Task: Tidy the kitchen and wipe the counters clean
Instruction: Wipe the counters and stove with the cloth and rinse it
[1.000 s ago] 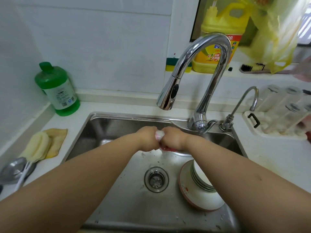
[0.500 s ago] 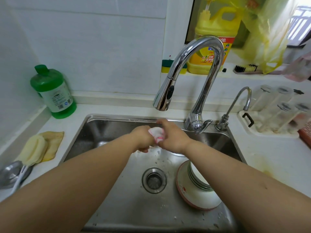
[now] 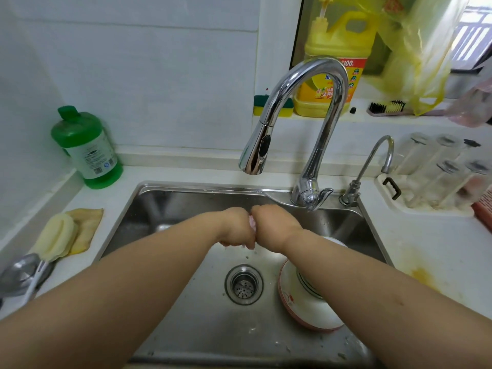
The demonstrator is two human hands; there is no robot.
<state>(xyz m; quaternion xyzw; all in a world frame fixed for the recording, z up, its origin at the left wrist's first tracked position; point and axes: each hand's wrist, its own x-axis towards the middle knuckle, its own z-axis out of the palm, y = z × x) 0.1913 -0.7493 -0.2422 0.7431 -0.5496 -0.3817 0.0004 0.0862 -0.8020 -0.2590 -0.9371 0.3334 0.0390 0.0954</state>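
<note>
Since the earlier frame both fists have closed tighter together over the steel sink (image 3: 186,328); left hand (image 3: 237,227) and right hand (image 3: 274,226) clench a pink-white cloth (image 3: 252,223), barely visible between them.

Faucet (image 3: 306,107) arches over the sink (image 3: 191,315); stacked dishes (image 3: 306,302) block its right, left floor open

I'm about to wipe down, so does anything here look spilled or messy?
Yes: a yellow-orange stain is smeared on the white counter right of the sink, and small white specks dot the sink floor near the front.
</note>
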